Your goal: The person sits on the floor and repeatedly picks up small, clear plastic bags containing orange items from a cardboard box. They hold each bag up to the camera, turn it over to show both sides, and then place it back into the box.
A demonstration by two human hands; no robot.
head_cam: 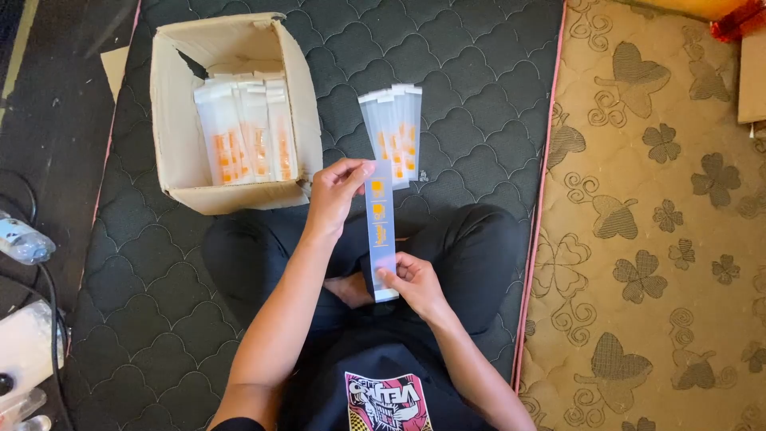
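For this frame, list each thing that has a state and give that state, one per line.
Box: open, flaps up, packets standing inside.
Held sleeve: flat, pinched at both ends.
Left hand: shut on the sleeve's top.
Right hand: shut on the sleeve's bottom.
Stack of sleeves: fanned, lying flat on the mat.
Bottle: lying on its side.

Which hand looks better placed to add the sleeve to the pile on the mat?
Probably the left hand. It pinches the top end of the plastic sleeve, close to the pile, while the right hand grips the bottom end near the lap.
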